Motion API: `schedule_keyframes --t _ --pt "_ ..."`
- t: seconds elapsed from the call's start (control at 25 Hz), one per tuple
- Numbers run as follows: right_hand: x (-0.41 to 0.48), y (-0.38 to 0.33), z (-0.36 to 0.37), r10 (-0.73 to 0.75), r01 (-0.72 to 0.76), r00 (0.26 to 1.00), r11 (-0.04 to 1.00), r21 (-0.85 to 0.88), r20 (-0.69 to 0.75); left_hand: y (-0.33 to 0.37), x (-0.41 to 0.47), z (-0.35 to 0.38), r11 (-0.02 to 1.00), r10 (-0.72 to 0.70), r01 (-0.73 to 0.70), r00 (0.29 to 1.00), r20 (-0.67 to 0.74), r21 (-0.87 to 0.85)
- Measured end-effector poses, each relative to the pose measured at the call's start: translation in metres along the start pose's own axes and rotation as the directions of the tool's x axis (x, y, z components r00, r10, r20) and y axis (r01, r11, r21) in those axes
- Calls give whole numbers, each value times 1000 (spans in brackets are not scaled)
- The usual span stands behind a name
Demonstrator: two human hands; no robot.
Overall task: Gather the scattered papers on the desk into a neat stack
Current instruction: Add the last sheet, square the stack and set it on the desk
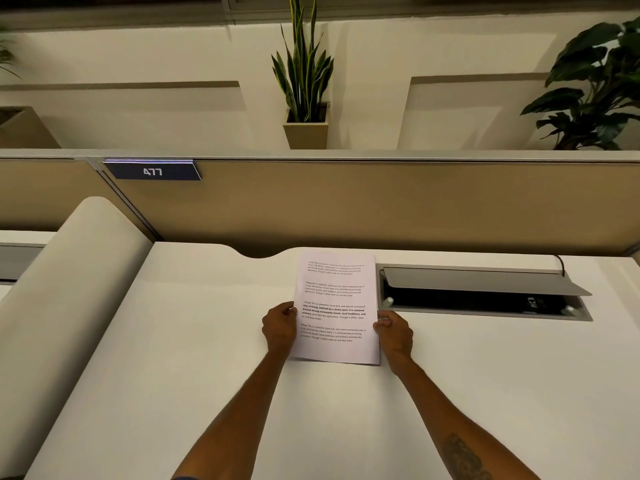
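A stack of white papers (336,306) with printed paragraphs stands upright on its lower edge on the white desk (194,341), near the middle. My left hand (278,329) grips the stack's left edge and my right hand (394,336) grips its right edge, both about two thirds of the way down the sheet. The sheets look aligned, with only the top page readable. No loose papers lie elsewhere on the desk.
An open cable hatch (485,292) with a raised grey lid sits in the desk just right of the papers. A tan partition (381,202) with a "477" sign (152,171) runs behind. A rounded divider (65,289) borders the left. Potted plants (304,98) stand beyond.
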State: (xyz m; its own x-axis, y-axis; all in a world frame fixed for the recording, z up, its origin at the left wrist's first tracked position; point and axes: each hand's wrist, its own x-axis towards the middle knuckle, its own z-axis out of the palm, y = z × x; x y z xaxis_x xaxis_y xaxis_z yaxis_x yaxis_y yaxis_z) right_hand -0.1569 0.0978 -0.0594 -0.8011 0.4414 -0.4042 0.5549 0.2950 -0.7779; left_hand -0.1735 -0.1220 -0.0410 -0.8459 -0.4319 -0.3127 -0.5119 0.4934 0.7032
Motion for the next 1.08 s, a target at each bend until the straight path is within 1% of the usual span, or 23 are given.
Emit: schedule_keyframes --t 0.12,0.28,0.6,0.84,1.0,1.08 --pt "4 -1 2 7 -7 1000 1000 -8 -10 1 3 3 998 -4 3 1000 16 55" --pt "11 -4 1 30 -30 1000 999 16 10 3 7 4 998 8 -10 999 45 57" --pt "17 -4 2 43 -44 999 998 37 21 6 12 5 993 47 -53 997 61 106" --pt "19 -5 1 44 -45 999 998 34 28 9 11 4 996 17 -23 998 65 86" --pt "15 -6 -1 43 -45 999 996 71 28 12 6 2 997 0 -3 999 48 71" --pt "10 -6 -4 57 -62 997 993 99 53 10 0 -2 998 -1 -2 999 48 69"
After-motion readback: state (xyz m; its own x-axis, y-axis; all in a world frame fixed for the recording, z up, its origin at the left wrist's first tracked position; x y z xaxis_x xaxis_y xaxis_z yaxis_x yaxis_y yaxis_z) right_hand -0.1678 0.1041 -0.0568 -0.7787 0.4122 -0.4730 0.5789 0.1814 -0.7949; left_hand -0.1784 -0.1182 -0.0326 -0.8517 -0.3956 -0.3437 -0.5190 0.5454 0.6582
